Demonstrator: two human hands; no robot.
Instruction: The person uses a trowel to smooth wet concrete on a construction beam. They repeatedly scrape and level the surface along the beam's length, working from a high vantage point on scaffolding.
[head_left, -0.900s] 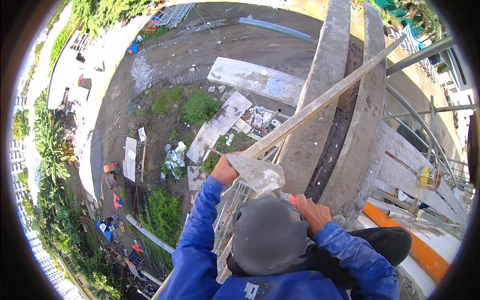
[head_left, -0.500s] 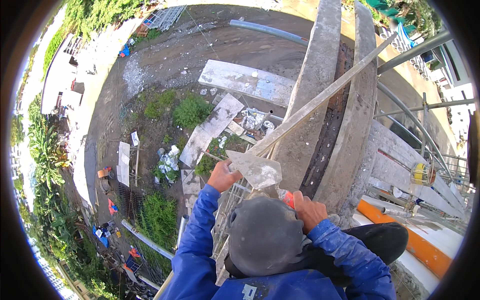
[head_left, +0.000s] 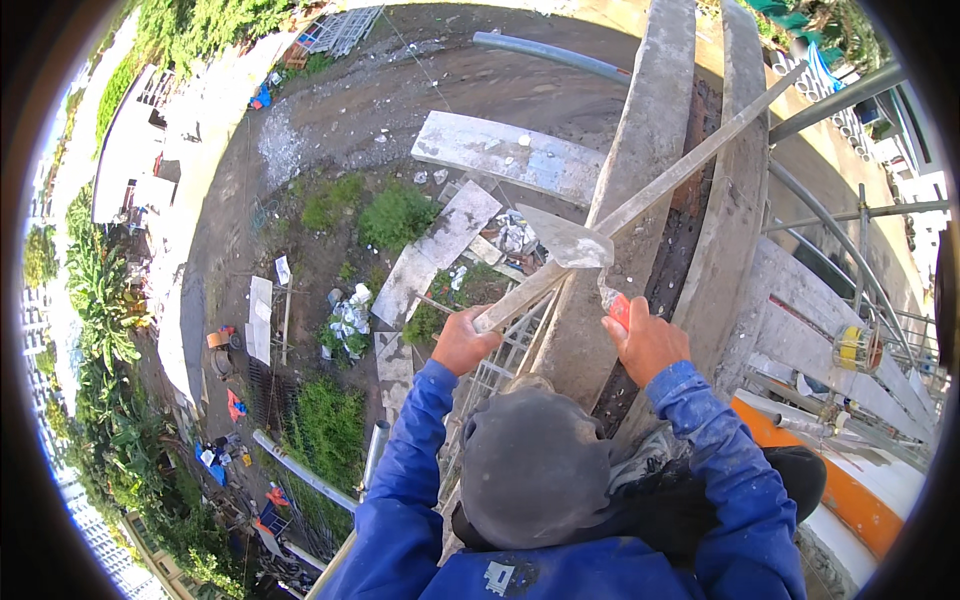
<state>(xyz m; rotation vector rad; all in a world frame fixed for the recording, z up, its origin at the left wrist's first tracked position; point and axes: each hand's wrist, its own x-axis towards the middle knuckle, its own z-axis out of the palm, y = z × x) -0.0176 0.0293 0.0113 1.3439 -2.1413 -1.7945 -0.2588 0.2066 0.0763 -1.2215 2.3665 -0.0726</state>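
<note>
My left hand (head_left: 466, 342) is closed round the near end of a long wooden straightedge (head_left: 668, 183), which slants up and right across two concrete wall edges. My right hand (head_left: 648, 340) grips the red handle of a pointing trowel (head_left: 570, 238). The trowel's grey, mortar-smeared blade lies over the straightedge, its tip toward the far left; whether it touches the wood I cannot tell. Beneath the straightedge runs the nearer concrete edge (head_left: 640, 140), and beyond a dark gap, the second concrete edge (head_left: 735, 180). Both my sleeves are blue.
Far below at left lies the ground, with pale slabs (head_left: 508, 155), bushes (head_left: 398, 217) and debris. Scaffold pipes (head_left: 840, 100) cross at right, near a yellow reel-like object (head_left: 857, 348). An orange beam (head_left: 830, 465) lies at lower right. A rounded grey cap (head_left: 535, 470) fills the lower middle.
My right hand has moved up and right, carrying the trowel blade farther along the straightedge. My left hand has shifted slightly right and still holds the wood's end.
</note>
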